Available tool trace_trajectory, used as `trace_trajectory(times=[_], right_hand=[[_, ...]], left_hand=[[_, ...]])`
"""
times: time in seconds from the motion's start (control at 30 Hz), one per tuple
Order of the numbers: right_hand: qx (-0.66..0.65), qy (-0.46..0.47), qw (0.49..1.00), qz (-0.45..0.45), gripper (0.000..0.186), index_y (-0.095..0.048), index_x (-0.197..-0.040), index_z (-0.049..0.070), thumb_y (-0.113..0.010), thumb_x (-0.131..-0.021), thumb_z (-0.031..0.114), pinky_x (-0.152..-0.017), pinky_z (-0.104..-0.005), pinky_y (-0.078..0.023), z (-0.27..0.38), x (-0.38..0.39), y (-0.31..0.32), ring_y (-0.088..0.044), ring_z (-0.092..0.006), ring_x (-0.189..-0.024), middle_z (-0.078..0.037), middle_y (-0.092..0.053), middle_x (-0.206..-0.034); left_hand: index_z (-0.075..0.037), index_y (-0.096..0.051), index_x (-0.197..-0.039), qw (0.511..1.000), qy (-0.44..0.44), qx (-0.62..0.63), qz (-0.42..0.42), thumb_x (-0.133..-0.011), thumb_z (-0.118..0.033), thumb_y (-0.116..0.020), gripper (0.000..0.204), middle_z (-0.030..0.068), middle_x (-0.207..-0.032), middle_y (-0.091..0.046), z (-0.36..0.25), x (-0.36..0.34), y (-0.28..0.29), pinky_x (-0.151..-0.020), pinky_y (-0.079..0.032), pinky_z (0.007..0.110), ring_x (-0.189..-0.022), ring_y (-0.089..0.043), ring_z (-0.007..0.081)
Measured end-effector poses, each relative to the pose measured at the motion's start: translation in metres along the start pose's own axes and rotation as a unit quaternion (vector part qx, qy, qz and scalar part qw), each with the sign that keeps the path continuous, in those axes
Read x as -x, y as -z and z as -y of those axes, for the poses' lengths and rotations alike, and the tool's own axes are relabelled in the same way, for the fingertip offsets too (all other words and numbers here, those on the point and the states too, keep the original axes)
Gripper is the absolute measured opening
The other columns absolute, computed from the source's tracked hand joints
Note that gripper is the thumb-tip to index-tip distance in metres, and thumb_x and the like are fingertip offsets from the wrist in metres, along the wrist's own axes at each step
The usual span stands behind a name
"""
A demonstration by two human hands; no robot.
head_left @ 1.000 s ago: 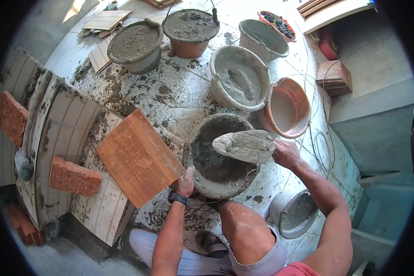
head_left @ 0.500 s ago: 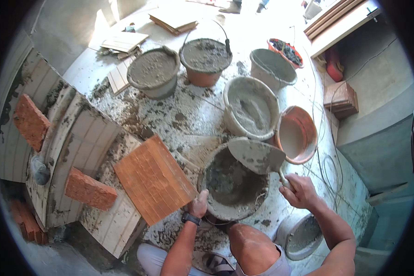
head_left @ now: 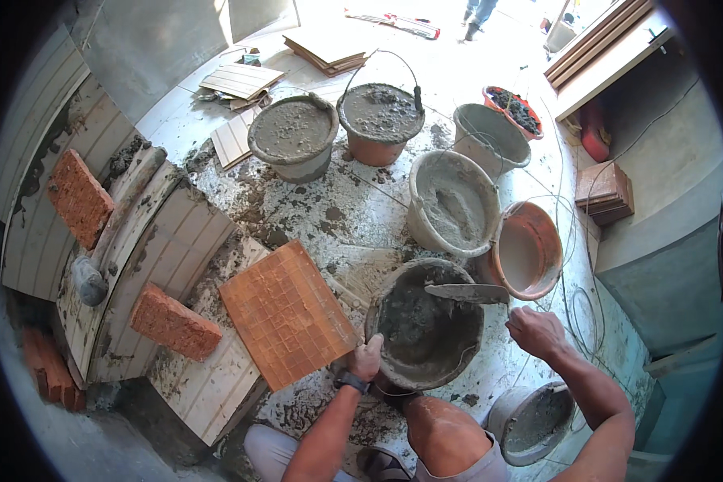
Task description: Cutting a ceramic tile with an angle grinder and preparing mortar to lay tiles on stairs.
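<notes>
My right hand [head_left: 537, 331] is closed round the handle of a trowel [head_left: 467, 294]. The blade, seen nearly edge-on, hangs over the right side of a bucket [head_left: 467, 365] with wet grey mortar [head_left: 418, 325] inside. My left hand [head_left: 363, 359] is closed at the left rim of this bucket, its fingers partly hidden. Right beside that hand lies the corner of a brown tile [head_left: 289, 317], ribbed side up with a grid of lines. The tile leans on the pale step to the left; I see no mortar heap on it.
Grey-filled buckets [head_left: 293, 161] [head_left: 377, 153] stand at the back. On the right are a pale bucket [head_left: 414, 217], an orange one [head_left: 550, 249] and a low tub [head_left: 502, 418]. Bricks [head_left: 175, 321] lie on tiled steps [head_left: 145, 273]. Loose cable [head_left: 578, 309] trails along the right.
The trowel blade has turned from showing its broad face to nearly edge-on over the bucket. My left hand stays at the rim. The whole view has shifted slightly.
</notes>
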State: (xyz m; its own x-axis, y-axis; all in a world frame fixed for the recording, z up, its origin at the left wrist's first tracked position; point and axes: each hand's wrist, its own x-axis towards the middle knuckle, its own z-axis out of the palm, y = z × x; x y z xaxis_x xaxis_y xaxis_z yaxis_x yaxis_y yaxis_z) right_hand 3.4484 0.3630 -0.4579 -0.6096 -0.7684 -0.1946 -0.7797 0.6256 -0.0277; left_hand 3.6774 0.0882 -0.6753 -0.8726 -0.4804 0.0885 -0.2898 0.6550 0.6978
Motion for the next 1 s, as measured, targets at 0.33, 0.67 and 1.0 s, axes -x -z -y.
trace_trajectory(times=[0.33, 0.67, 1.0], right_hand=[[-0.138, -0.052, 0.989, 0.031, 0.028, -0.058, -0.090, 0.006, -0.066, -0.093, 0.032, -0.067, -0.0465, -0.051, -0.019, 0.006, 0.014, -0.065, -0.0384, -0.076, -0.017, -0.064, -0.080], [-0.283, -0.036, 0.958, -0.042, 0.035, -0.058, -0.089, 0.000, -0.060, -0.099, 0.034, -0.063, -0.0418, -0.046, -0.014, -0.017, -0.002, -0.056, -0.0332, -0.064, -0.018, -0.055, -0.069], [-0.214, -0.092, 0.965, 0.119, 0.043, -0.055, -0.083, 0.000, -0.056, -0.099, 0.040, -0.062, -0.0466, -0.044, -0.031, -0.012, -0.008, -0.057, -0.0390, -0.064, -0.021, -0.057, -0.067]], left_hand=[[-0.009, -0.070, -0.103, 0.941, 0.300, 0.157, 0.002, -0.095, -0.019, -0.057, 0.018, 0.0224, -0.092, -0.069, -0.002, -0.001, -0.012, -0.079, -0.051, 0.050, -0.093, -0.067, 0.0396], [-0.007, -0.065, -0.118, 0.990, 0.070, 0.123, -0.024, -0.094, -0.010, -0.052, 0.028, 0.0186, -0.105, -0.071, 0.033, 0.012, -0.021, -0.085, -0.053, 0.048, -0.098, -0.068, 0.0393], [-0.006, -0.067, -0.104, 0.999, 0.012, 0.021, 0.043, -0.094, -0.023, -0.061, 0.021, 0.0250, -0.103, -0.066, 0.017, 0.009, -0.003, -0.090, -0.047, 0.052, -0.106, -0.061, 0.0421]])
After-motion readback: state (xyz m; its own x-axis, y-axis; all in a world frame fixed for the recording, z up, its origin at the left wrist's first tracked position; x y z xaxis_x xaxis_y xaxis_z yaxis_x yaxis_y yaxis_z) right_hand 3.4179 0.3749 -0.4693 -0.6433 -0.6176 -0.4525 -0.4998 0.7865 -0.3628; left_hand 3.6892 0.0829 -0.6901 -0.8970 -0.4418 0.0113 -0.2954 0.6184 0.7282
